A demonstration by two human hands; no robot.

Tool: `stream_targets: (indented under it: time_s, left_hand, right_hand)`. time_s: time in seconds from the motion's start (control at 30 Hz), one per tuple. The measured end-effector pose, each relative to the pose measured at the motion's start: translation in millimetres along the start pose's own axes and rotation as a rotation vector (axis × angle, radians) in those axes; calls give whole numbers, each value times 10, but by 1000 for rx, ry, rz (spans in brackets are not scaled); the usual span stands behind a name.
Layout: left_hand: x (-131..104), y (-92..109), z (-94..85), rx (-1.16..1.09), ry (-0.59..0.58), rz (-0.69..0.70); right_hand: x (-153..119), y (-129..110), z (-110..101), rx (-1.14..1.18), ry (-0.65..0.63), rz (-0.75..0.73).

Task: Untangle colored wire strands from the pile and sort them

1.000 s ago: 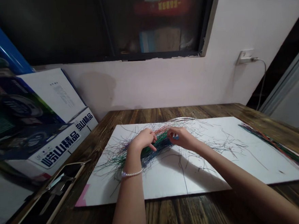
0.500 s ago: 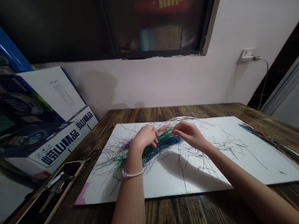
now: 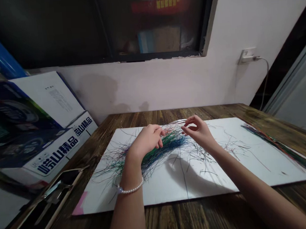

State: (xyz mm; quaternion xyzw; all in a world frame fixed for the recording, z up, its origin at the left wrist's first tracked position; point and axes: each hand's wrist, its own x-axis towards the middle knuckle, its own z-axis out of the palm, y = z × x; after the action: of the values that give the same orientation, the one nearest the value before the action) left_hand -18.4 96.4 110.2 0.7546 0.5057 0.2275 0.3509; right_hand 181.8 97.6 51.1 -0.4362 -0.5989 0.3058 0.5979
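A loose heap of thin wire-like strands [image 3: 168, 145], mostly green and blue with some red and purple, lies across a white board [image 3: 163, 188]. Over the heap's upper side is my left hand [image 3: 150, 139], a beaded bracelet at its wrist. Its fingers are curled inward, and what they hold, if anything, is hidden. My right hand [image 3: 198, 129] hovers at the heap's right end, thumb and forefinger brought together in a pinch. Any strand between those fingertips is too fine to make out. Short cut pieces [image 3: 210, 152] are scattered below and right of it.
A bundle of longer strands [image 3: 281, 147] lies along the board's right side. Behind the board sits a round, shiny rim [image 3: 178, 121]. At left are a phone [image 3: 44, 209] with a metal tool on it and printed cartons [image 3: 63, 152]. The wooden table [image 3: 171, 221] meets a wall.
My right hand has risen slightly and moved away from my left, widening the gap between them. My left hand stays over the heap. The whole view has shifted a little.
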Motion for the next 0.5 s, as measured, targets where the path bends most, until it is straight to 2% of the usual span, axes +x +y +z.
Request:
stream_targets:
  time_s: [0.07, 0.17, 0.33, 0.5]
  left_hand:
    - [33, -40, 24, 12, -50, -58]
    - [89, -98, 70, 34, -102, -135]
    - [194, -188, 144, 80, -132, -212]
    - [286, -295, 185, 122, -162, -289]
  right_hand:
    - [3, 50, 7, -33, -17, 25]
    - [-10, 62, 27, -83, -109, 16]
    - [-85, 55, 137, -209, -370, -84]
    - [-173, 233, 293, -412, -564, -210]
